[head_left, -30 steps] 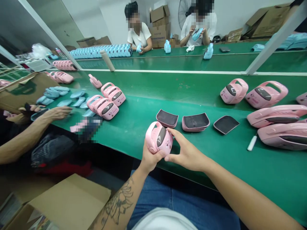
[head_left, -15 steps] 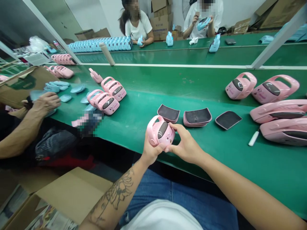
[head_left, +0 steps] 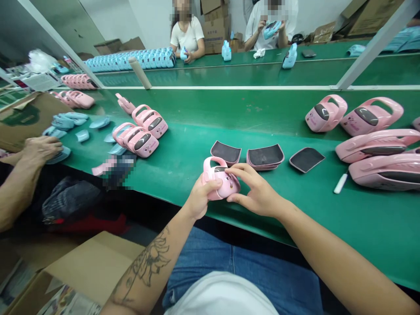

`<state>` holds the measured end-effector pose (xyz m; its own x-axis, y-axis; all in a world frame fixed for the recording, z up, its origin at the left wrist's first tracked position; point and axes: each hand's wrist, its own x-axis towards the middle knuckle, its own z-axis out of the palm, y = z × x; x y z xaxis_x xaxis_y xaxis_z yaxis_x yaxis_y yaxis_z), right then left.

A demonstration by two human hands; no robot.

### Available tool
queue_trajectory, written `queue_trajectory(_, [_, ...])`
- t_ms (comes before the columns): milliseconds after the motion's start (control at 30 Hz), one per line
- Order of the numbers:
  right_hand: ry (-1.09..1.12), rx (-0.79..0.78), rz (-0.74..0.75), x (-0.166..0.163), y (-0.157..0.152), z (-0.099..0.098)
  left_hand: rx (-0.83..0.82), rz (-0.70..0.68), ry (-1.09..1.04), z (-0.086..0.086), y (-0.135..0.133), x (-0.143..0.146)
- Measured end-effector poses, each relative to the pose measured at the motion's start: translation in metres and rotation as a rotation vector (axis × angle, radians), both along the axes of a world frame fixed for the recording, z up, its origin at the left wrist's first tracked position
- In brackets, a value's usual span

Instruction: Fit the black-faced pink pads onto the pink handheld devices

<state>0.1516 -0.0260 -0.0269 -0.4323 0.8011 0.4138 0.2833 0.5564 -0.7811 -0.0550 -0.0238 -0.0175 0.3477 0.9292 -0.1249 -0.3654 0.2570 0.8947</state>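
Both my hands hold one small pink handled case [head_left: 222, 180] just above the near edge of the green bench [head_left: 197, 148]. My left hand [head_left: 199, 197] wraps its left side, thumb over the top. My right hand [head_left: 256, 190] pinches its right side, fingers across the top and thumb below. The case is tipped so its dark panel is mostly hidden. Just behind it lie dark curved panels with pink rims: one single [head_left: 225, 152], a small stack [head_left: 265, 157], another flat one [head_left: 306, 159].
More pink cases stand at the right [head_left: 325, 113] [head_left: 371, 115] and at the left [head_left: 140, 141]. A white marker [head_left: 340, 183] lies on the right. A co-worker's hand [head_left: 39, 148] rests by blue parts on the left. Two people sit across the far belt. An open carton [head_left: 88, 267] sits below left.
I have tipped the pink case forward and lowered it, so its dark panel now faces away. My left thumb moved over its top. The co-worker's hand drew back toward the bench edge.
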Motion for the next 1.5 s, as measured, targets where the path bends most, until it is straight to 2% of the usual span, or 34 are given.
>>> queue_trajectory(233, [0.013, -0.004, -0.006, 0.004, 0.002, 0.0, 0.059, -0.043, -0.003, 0.005, 0.002, 0.005])
queue_trajectory(533, [-0.01, 0.14, -0.006, -0.002, 0.006, -0.004, 0.054, 0.131, 0.084, -0.005, -0.003, 0.011])
queue_trajectory(633, [0.025, 0.139, -0.019, -0.006, 0.01, -0.007, -0.012, 0.131, 0.076, -0.005, 0.0, 0.007])
queue_trajectory(700, [0.07, 0.055, -0.092, -0.008, 0.011, -0.009, -0.111, 0.078, 0.015, -0.002, 0.003, 0.001])
queue_trajectory(733, [0.1, -0.039, -0.142, -0.009, 0.012, -0.01, -0.148, 0.051, -0.036, -0.001, 0.004, -0.002])
queue_trajectory(800, [0.172, -0.34, -0.189, -0.01, 0.011, -0.012, -0.15, 0.062, -0.147, 0.0, 0.004, -0.007])
queue_trajectory(833, [0.219, -0.529, -0.157, -0.011, 0.009, -0.013, -0.119, 0.096, -0.193, 0.0, 0.004, -0.008])
queue_trajectory(900, [0.348, -0.876, 0.01, -0.013, 0.006, -0.014, -0.052, 0.18, -0.249, -0.004, 0.004, -0.009])
queue_trajectory(967, [0.506, -1.072, 0.187, -0.016, 0.003, -0.014, -0.038, 0.238, -0.264, -0.01, 0.005, -0.007])
queue_trajectory(1033, [0.63, -1.137, 0.253, -0.019, 0.001, -0.013, -0.06, 0.259, -0.269, -0.018, 0.005, -0.005])
queue_trajectory(1233, [0.711, -1.217, 0.235, -0.022, 0.0, -0.016, -0.03, 0.241, -0.293, -0.029, 0.004, -0.003])
queue_trajectory(1500, [0.72, -1.131, 0.188, -0.023, 0.0, -0.015, 0.004, 0.242, -0.278, -0.032, 0.001, 0.001])
